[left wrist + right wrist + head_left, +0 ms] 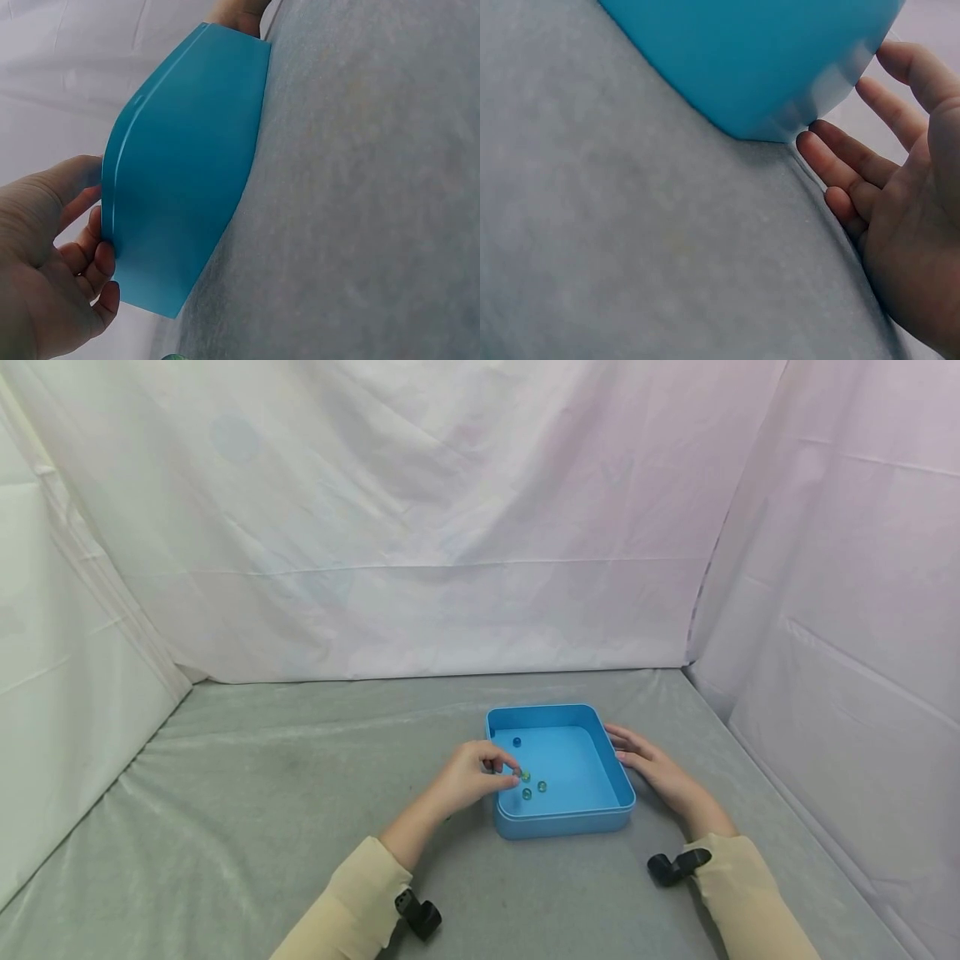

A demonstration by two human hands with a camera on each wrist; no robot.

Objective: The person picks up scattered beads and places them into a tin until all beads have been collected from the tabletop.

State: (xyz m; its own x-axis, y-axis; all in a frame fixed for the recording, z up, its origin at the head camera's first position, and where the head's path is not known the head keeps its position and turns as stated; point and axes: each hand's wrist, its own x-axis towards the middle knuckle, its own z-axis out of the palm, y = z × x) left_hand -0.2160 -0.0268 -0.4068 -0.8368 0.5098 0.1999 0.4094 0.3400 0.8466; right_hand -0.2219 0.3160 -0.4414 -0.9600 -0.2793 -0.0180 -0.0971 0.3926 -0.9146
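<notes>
A light blue square box [566,823] stands without a lid on the grey cloth. Over its left rim reaches my left hand [474,774], thumb and forefinger pinched together inside, with a yellow-green glass marble [526,776] right at their tips. Its other fingers curl at the outer wall in the left wrist view. Two greenish marbles [542,786] and a dark blue marble [517,742] lie on the box floor. My right hand [900,150] rests extended fingers along the right wall, the thumb near the rim.
A greenish marble [175,357] lies on the grey cloth [285,793] outside the box, cut off by the left wrist view's lower edge. White curtains [420,618] hang behind and at both sides. Each sleeve carries a black wrist camera [678,866].
</notes>
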